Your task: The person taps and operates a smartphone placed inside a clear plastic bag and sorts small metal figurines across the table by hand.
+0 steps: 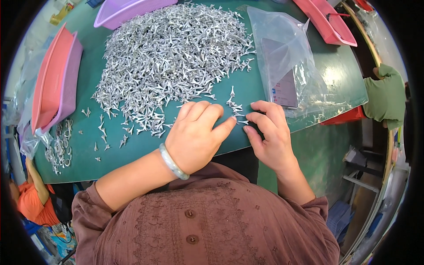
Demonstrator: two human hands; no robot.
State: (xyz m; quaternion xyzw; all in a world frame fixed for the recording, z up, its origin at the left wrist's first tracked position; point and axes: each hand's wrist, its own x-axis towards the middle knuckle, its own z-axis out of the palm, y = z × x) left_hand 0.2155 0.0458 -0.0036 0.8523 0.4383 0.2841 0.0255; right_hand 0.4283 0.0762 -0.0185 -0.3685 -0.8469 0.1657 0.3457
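Small silver tower-shaped metal charms [176, 53] lie in a large heap on the green table in front of me. My left hand [194, 132], with a pale bangle [171, 161] on its wrist, is at the near edge of the heap. Its fingers curl under, hiding their tips and anything in them, while its thumb points right toward a short row of loose charms [235, 107]. On the other side of that row is my right hand [273, 137], thumb and fingers apart. A single charm [242, 122] lies at its thumb and index fingertips.
A clear plastic bag [282, 57] lies to the right, over a dark flat rectangular object [282, 88]. Pink [327, 22] and purple [128, 11] baskets stand at the back; stacked baskets [53, 84] are left, near metal clasps [59, 148]. Other people sit at both sides.
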